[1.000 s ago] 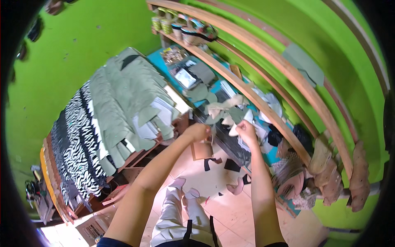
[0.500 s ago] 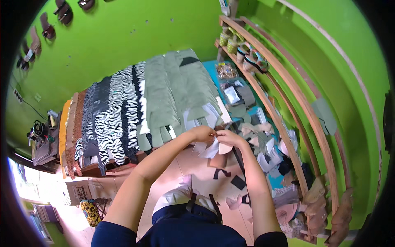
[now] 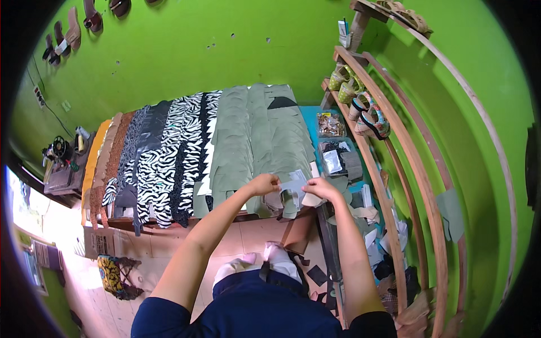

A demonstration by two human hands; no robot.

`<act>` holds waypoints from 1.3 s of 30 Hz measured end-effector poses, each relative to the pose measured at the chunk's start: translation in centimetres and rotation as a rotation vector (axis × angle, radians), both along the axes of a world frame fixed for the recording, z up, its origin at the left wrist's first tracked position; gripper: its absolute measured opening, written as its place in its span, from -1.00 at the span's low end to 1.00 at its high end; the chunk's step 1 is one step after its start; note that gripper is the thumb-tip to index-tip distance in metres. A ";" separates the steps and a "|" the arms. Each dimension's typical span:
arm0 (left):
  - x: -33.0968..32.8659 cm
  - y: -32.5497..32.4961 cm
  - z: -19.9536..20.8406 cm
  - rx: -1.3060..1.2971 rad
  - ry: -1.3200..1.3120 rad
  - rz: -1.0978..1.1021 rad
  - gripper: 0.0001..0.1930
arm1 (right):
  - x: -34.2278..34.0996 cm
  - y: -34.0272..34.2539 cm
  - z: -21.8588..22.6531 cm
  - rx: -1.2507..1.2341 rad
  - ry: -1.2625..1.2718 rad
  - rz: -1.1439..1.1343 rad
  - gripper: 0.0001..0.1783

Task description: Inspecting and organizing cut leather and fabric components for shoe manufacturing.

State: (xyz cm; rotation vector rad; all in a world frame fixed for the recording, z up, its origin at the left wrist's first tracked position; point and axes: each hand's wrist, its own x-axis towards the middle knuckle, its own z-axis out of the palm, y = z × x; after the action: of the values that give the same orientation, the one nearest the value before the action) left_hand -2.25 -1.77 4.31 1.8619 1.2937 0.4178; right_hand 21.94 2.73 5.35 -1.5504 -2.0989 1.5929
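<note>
My left hand [image 3: 264, 184] and my right hand [image 3: 319, 188] are a little apart above the near edge of a table spread with cut material. The fingers of both are pinched. A pale grey, thin cut piece [image 3: 293, 183] spans the space between them, its left edge at my left fingertips. From under my right fingers a cream cut piece [image 3: 311, 200] sticks out. Below and behind lie overlapping rows of grey-green cut pieces [image 3: 265, 129]; where they meet the held piece is hard to make out.
Zebra-print pieces [image 3: 174, 152], then brown and yellow rows, continue leftward. At the right, a wooden rack [image 3: 414, 132] holds several shoes and sandals. Plastic tubs [image 3: 331, 124] and scraps lie beside it. A sewing machine [image 3: 58, 147] stands far left; scraps [image 3: 316, 275] lie on the floor.
My hands have moved apart from nearly touching, and the pale piece now stretches between them. The view has shifted, bringing the table's near edge closer to my body.
</note>
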 end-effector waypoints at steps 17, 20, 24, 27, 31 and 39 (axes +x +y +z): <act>2.1 4.0 -0.6 0.243 0.159 0.528 -0.66 | -1.4 8.5 0.4 0.324 -0.025 0.055 -0.65; 2.5 4.2 -0.1 -0.272 -0.319 0.580 -0.47 | -2.9 7.6 2.2 0.415 0.196 0.106 -0.71; 3.2 4.1 0.6 -0.857 -1.132 0.560 -0.16 | -3.8 7.5 1.8 0.791 0.390 0.330 -0.82; 1.9 3.6 -0.8 -0.720 -1.197 0.685 -0.51 | -4.4 6.9 1.0 0.807 0.452 0.368 -0.86; 1.5 3.5 -0.5 -0.529 -1.153 0.825 -0.69 | -4.1 7.2 0.0 0.422 0.529 0.192 -0.70; 2.9 2.7 -1.6 -0.390 -1.079 0.990 -0.69 | -4.8 8.1 -3.3 -0.184 0.411 0.106 -0.76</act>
State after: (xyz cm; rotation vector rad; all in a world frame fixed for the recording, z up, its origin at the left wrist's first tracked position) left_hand 0.69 0.95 2.70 0.3544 1.2377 1.3270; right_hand 17.11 10.81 2.00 -1.0448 -1.8791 1.9861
